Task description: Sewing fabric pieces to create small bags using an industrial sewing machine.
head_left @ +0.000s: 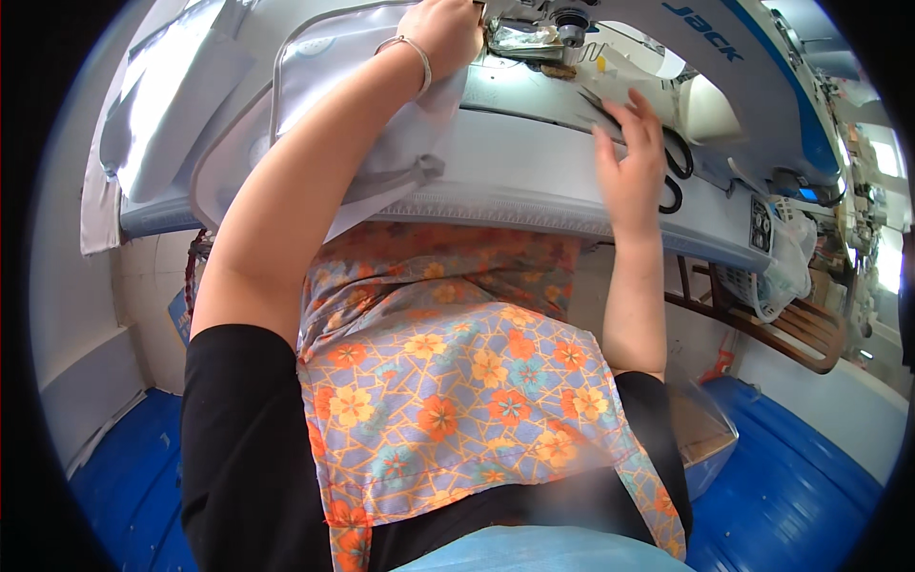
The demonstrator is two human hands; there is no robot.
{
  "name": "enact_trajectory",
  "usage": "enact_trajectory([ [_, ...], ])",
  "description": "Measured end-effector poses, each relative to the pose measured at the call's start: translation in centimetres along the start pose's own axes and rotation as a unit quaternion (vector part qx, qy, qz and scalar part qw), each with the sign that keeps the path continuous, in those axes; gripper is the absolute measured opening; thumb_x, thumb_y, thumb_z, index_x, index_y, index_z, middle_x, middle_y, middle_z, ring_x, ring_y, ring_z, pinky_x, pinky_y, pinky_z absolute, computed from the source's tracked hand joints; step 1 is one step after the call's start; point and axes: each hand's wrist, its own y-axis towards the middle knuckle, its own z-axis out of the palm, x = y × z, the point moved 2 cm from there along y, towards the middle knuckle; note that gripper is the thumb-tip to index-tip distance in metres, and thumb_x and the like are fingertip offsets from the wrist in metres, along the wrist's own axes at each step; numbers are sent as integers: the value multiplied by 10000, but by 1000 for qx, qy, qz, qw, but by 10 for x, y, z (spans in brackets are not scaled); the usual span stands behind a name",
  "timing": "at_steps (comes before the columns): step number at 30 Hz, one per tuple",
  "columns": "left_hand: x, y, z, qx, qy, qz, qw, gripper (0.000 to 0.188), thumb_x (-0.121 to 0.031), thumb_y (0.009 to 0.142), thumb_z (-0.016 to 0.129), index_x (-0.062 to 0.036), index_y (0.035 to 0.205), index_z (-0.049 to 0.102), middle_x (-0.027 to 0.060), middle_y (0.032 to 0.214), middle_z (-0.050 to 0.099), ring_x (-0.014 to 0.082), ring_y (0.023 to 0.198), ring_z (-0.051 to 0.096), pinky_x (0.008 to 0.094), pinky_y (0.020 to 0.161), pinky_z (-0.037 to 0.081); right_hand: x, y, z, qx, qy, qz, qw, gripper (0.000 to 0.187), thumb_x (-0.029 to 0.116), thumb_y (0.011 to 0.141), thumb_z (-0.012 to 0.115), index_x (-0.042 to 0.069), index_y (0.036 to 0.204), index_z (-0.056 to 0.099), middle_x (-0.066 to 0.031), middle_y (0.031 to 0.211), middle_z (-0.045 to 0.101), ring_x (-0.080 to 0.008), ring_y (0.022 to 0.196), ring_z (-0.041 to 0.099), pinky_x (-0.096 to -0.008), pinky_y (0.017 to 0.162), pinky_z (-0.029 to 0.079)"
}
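Obscuring scissors (686,150) partly, right fingers (632,126) spread, empty; left fingers (465,29) cropped, hold unclear.

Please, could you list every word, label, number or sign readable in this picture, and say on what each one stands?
Sewing machine: large blue lettering on its pale arm, clear, but I do not copy it out.
Ruler strip: fine markings, too small to read.
Black panel: pale marks, too small to read.
Small blue screen: nothing legible.
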Motion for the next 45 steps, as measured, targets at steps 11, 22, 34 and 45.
enact_trajectory([
  [11, 82, 19, 134, 128, 208, 65, 967, 317, -176, 898, 517, -19, 1095, 709, 173, 1184, 695, 301, 1166, 608, 452, 1001, 453, 2, -8, 7, -20, -39, -20, 999, 254, 77, 876, 697, 92, 1129, 701, -103, 1340, 619, -308, 1203, 584, -406, 990, 493],
  [22, 7, -78, -7, -80, -55, 68, 993, 374, -179, 945, 537, -6, 1274, 584, 166, 1347, 563, 325, 1287, 505, 454, 1084, 396, 88, 4, 32, 127, 141, -188, 964, 346, -7, 783, 675, 74, 1117, 708, -126, 1309, 633, -311, 1200, 597, -405, 995, 505],
  [34, 26, 8, -6, -30, -79, 50, 995, 152, -196, 850, 635, -78, 837, 730, 137, 822, 716, 300, 781, 690, 419, 771, 541, 97, 5, 55, 119, 128, -253, 952, 283, -8, 749, 711, 81, 1016, 748, -110, 1148, 703, -304, 1086, 663, -403, 924, 555],
  [45, 93, 44, 52, -108, 52, 252, 960, 178, -182, 814, 661, -53, 924, 716, 144, 973, 711, 280, 1024, 651, 423, 888, 500, 99, 4, 53, 123, 138, -243, 952, 289, -22, 727, 696, 65, 1001, 730, -103, 1144, 709, -304, 1091, 662, -397, 923, 551],
])
